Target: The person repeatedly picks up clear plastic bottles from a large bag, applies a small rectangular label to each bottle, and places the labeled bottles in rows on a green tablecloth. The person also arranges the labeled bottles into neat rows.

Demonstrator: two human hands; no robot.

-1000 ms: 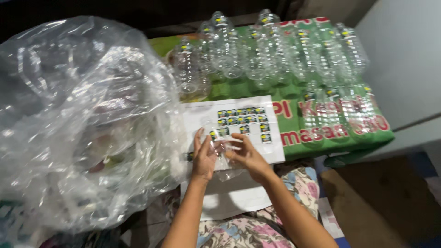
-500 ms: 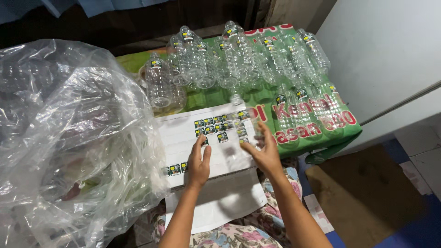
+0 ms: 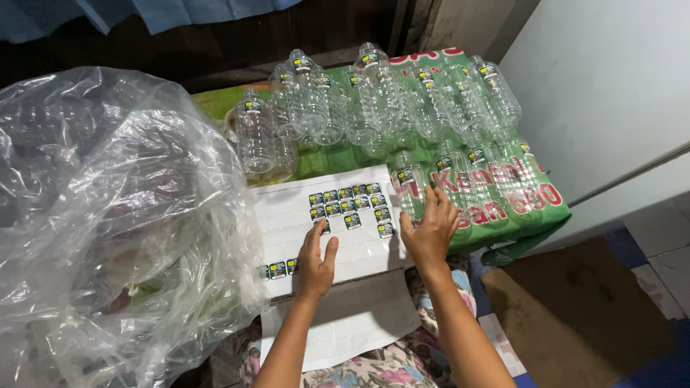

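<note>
Our left hand [image 3: 316,262] lies flat, fingers together, pinning the white sticker sheet [image 3: 327,230] steady. Our right hand [image 3: 429,231], fingers spread, reaches to a labelled clear plastic bottle [image 3: 411,188] lying just right of the sheet.

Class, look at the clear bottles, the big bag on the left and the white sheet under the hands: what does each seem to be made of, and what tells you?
Bottles: probably thin clear plastic; ribbed, see-through walls. Bag: soft transparent plastic film; crinkled and glossy. Sheet: likely matt paper backing, carrying small printed stickers; the left hand lies flat on it.
</note>
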